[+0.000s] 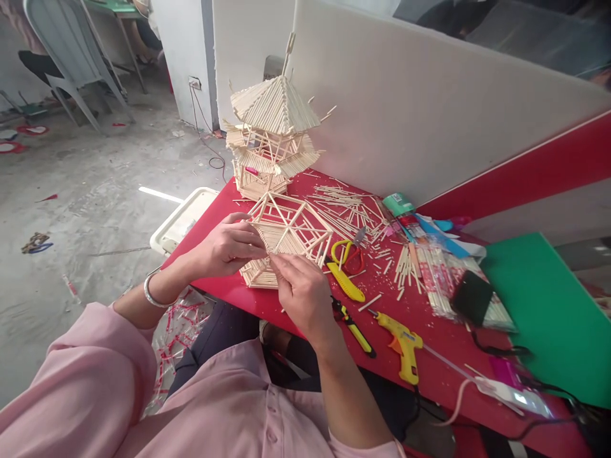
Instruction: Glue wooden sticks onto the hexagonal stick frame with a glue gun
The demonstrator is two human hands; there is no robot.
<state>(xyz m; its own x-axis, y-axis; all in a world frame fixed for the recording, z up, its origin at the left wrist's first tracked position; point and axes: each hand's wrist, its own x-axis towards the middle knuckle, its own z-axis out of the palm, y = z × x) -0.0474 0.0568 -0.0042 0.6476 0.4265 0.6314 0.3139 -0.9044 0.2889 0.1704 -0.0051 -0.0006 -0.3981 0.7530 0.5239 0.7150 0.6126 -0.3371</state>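
Pale cream is shown throughout a tiered, pagoda-shaped model of thin wooden sticks, its roof striped by fine parallel lines. The same cream is repeated in a many-sided openwork frame of sticks, through which the flat red table is seen. Yellow is carried by a plastic glue gun with an orange trigger, a slim utility knife, and scissors with one yellow and one red handle loop. A soft pink buttoned shirt is worn with a white bracelet. A large flat rectangular board is coloured green. A white panel is crossed by a red band. The concrete floor is mottled grey.
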